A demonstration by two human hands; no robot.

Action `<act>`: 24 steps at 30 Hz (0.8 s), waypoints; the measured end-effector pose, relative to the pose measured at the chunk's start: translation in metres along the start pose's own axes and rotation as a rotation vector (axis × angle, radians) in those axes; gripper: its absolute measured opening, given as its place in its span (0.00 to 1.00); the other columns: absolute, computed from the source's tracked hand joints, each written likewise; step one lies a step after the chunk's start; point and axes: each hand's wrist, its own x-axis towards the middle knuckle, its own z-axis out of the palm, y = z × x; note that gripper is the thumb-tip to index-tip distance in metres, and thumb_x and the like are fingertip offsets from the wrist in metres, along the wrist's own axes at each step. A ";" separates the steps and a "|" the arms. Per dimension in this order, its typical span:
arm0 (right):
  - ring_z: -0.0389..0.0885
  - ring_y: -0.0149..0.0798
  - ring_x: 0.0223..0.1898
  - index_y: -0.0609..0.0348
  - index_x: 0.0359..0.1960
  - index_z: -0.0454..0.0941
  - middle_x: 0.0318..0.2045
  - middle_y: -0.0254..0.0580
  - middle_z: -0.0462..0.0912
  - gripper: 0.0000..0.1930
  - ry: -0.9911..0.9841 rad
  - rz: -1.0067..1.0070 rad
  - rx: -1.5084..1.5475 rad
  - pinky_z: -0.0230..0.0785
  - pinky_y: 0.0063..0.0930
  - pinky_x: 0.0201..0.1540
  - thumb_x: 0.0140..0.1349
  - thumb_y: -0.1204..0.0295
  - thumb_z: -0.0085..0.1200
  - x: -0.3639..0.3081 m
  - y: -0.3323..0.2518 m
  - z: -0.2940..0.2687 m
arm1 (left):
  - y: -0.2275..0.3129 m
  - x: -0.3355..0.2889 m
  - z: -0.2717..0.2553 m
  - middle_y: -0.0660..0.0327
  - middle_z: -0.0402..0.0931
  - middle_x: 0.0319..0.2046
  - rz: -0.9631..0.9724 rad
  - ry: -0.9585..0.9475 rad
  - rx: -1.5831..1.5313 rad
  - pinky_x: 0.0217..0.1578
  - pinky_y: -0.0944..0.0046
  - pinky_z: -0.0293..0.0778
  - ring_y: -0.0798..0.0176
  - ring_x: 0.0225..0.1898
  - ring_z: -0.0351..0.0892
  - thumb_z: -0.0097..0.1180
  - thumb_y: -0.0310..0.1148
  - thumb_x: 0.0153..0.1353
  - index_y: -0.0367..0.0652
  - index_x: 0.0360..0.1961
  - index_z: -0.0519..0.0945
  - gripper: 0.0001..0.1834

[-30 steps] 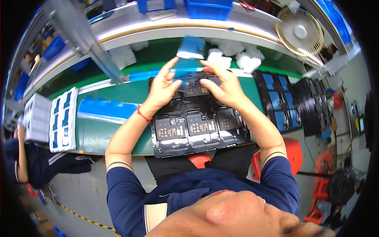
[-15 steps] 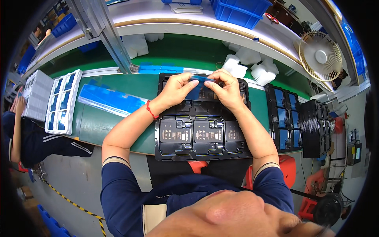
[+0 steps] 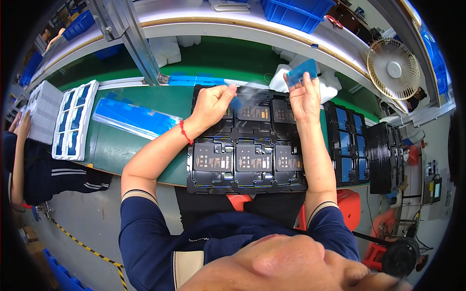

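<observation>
My right hand (image 3: pixel 306 99) is raised past the far right side of a black plastic tray (image 3: pixel 242 188), holding a small blue film sheet (image 3: pixel 302 72) at its fingertips. Over the tray's far left part, my left hand (image 3: pixel 213 104) is closed, thumb against the fingers, on a bit of blue film (image 3: pixel 236 103). A blurred, see-through strip (image 3: pixel 252 93) extends from near that hand; whether it is held cannot be told. Flat black packs (image 3: pixel 254 157) with pale printing lie in the tray's compartments below both hands.
Left of the tray lies a stack of blue film sheets (image 3: pixel 138 119) on the green table (image 3: pixel 111 153). Farther left stands a white tray (image 3: pixel 73 121) with blue-faced pieces. Black trays (image 3: pixel 347 145) stand at right. A fan (image 3: pixel 394 68) is at upper right; a co-worker's hand (image 3: pixel 23 125) is at far left.
My hands, together over the tray before, have parted. The right moved up and to the right with a blue film sheet; the left stayed near the tray's far left. More packs are uncovered.
</observation>
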 end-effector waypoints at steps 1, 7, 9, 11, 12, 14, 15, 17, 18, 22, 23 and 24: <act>0.79 0.43 0.45 0.55 0.51 0.62 0.42 0.44 0.76 0.15 -0.006 -0.022 -0.020 0.76 0.43 0.50 0.65 0.77 0.49 0.000 -0.001 -0.001 | 0.006 0.000 -0.001 0.58 0.78 0.19 -0.001 0.027 0.039 0.25 0.70 0.68 0.74 0.23 0.72 0.49 0.47 0.68 0.31 0.27 0.82 0.26; 0.74 0.27 0.40 0.53 0.68 0.49 0.46 0.39 0.73 0.43 -0.254 -0.157 -0.680 0.71 0.22 0.45 0.52 0.86 0.57 -0.018 0.007 0.026 | 0.012 0.000 -0.001 0.57 0.79 0.22 0.159 0.018 0.101 0.29 0.66 0.70 0.68 0.25 0.75 0.58 0.39 0.61 0.33 0.31 0.83 0.16; 0.75 0.26 0.39 0.54 0.70 0.47 0.43 0.38 0.76 0.45 -0.433 -0.107 -0.795 0.69 0.20 0.45 0.51 0.85 0.59 -0.031 0.012 0.036 | 0.013 -0.002 0.005 0.56 0.81 0.26 0.264 0.067 0.118 0.31 0.65 0.72 0.65 0.28 0.78 0.61 0.36 0.59 0.33 0.32 0.83 0.13; 0.77 0.25 0.38 0.54 0.70 0.48 0.33 0.37 0.80 0.44 -0.537 -0.019 -0.941 0.67 0.17 0.43 0.53 0.84 0.59 -0.037 0.014 0.034 | 0.011 -0.001 0.005 0.55 0.82 0.28 0.299 0.011 0.069 0.32 0.65 0.73 0.64 0.29 0.80 0.62 0.32 0.56 0.35 0.34 0.83 0.10; 0.78 0.24 0.37 0.56 0.67 0.53 0.33 0.37 0.81 0.39 -0.500 0.014 -0.931 0.68 0.17 0.42 0.54 0.83 0.59 -0.038 0.015 0.036 | 0.009 -0.001 0.003 0.55 0.81 0.28 0.254 -0.033 0.059 0.32 0.65 0.73 0.65 0.29 0.80 0.62 0.31 0.57 0.36 0.35 0.83 0.09; 0.78 0.24 0.35 0.60 0.58 0.65 0.32 0.35 0.81 0.28 -0.404 0.080 -0.905 0.70 0.16 0.39 0.55 0.81 0.60 -0.036 0.016 0.032 | 0.007 -0.002 0.003 0.56 0.81 0.27 0.186 -0.078 0.057 0.30 0.67 0.72 0.67 0.28 0.79 0.61 0.30 0.58 0.36 0.35 0.84 0.08; 0.78 0.23 0.33 0.63 0.52 0.71 0.31 0.35 0.81 0.21 -0.346 0.113 -0.891 0.71 0.16 0.37 0.56 0.79 0.61 -0.033 0.016 0.027 | 0.007 -0.002 0.003 0.56 0.81 0.26 0.187 -0.073 0.062 0.30 0.67 0.72 0.67 0.28 0.79 0.61 0.31 0.58 0.36 0.35 0.84 0.08; 0.78 0.22 0.26 0.63 0.33 0.78 0.26 0.33 0.80 0.07 -0.244 0.210 -0.938 0.72 0.16 0.28 0.56 0.75 0.63 -0.030 0.013 0.022 | 0.005 -0.001 0.003 0.56 0.81 0.26 0.191 -0.065 0.069 0.29 0.67 0.72 0.68 0.27 0.78 0.61 0.31 0.58 0.36 0.34 0.84 0.08; 0.77 0.22 0.25 0.63 0.32 0.78 0.25 0.32 0.80 0.07 -0.268 0.233 -0.942 0.72 0.16 0.27 0.56 0.74 0.63 -0.030 0.011 0.020 | 0.004 0.000 0.007 0.52 0.79 0.22 0.222 -0.033 0.026 0.24 0.64 0.70 0.61 0.22 0.77 0.62 0.34 0.56 0.35 0.31 0.83 0.11; 0.75 0.21 0.21 0.60 0.30 0.79 0.22 0.30 0.80 0.06 -0.219 0.249 -0.956 0.68 0.15 0.22 0.56 0.73 0.63 -0.029 -0.010 0.020 | 0.005 -0.002 0.002 0.57 0.82 0.28 0.144 -0.075 0.092 0.29 0.68 0.71 0.70 0.28 0.77 0.63 0.31 0.57 0.35 0.34 0.84 0.09; 0.73 0.20 0.19 0.58 0.29 0.78 0.20 0.29 0.78 0.06 -0.118 0.257 -0.964 0.65 0.13 0.20 0.56 0.72 0.63 -0.028 -0.020 0.019 | 0.002 -0.003 0.003 0.58 0.82 0.29 0.149 -0.054 0.024 0.31 0.68 0.72 0.69 0.29 0.78 0.62 0.30 0.57 0.36 0.34 0.84 0.08; 0.71 0.19 0.18 0.58 0.28 0.78 0.19 0.28 0.77 0.06 -0.072 0.260 -0.926 0.63 0.13 0.19 0.56 0.72 0.63 -0.027 -0.031 0.008 | 0.001 -0.002 0.005 0.60 0.82 0.30 0.120 -0.067 -0.022 0.32 0.70 0.72 0.71 0.29 0.77 0.62 0.29 0.57 0.36 0.35 0.83 0.07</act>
